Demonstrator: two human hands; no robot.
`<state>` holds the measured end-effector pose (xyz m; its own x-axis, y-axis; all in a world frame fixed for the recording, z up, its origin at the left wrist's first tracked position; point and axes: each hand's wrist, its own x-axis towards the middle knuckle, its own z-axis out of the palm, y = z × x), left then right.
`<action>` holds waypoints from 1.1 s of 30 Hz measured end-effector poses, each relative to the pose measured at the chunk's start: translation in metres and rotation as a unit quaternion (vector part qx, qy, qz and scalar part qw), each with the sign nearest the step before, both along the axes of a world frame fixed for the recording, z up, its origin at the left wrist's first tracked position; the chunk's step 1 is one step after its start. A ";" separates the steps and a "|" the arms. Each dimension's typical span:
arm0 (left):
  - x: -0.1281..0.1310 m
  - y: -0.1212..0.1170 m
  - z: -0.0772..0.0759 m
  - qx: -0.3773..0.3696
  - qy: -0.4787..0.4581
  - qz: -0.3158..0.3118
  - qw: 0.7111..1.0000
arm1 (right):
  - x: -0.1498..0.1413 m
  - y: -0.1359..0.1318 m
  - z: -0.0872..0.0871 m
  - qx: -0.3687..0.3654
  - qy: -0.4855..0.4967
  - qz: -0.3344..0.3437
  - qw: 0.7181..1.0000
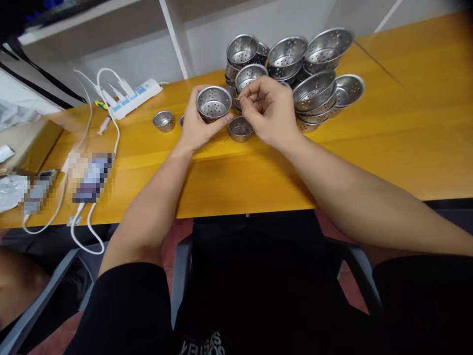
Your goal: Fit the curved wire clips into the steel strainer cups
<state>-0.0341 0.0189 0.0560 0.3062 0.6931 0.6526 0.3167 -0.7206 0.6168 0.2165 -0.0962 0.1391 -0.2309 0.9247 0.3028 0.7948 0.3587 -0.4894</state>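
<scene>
My left hand (195, 129) is wrapped round a small perforated steel strainer cup (213, 102), held just above the yellow table (258, 172). My right hand (269, 114) is pinched shut at the cup's right rim, on something too small to make out. A shallow steel cup (240, 129) sits on the table right below both hands. Behind them stands a pile of perforated steel bowls and cups (295, 74).
Another small steel cup (163, 120) stands to the left. A white power strip (135, 96) with white cables lies at the back left. Blurred devices (90, 176) and a brown box (29, 145) sit at the left edge. Another person's arm (16, 286) shows at lower left.
</scene>
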 end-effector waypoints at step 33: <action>0.018 -0.014 -0.017 -0.013 0.052 -0.082 0.995 | 0.015 0.011 -0.007 -0.008 0.043 0.032 0.999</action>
<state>-0.0162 0.0053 0.0393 0.4812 0.6440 0.5947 0.2589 -0.7526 0.6055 0.2315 -0.0848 0.1321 -0.2636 0.9134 0.3103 0.7246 0.3999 -0.5613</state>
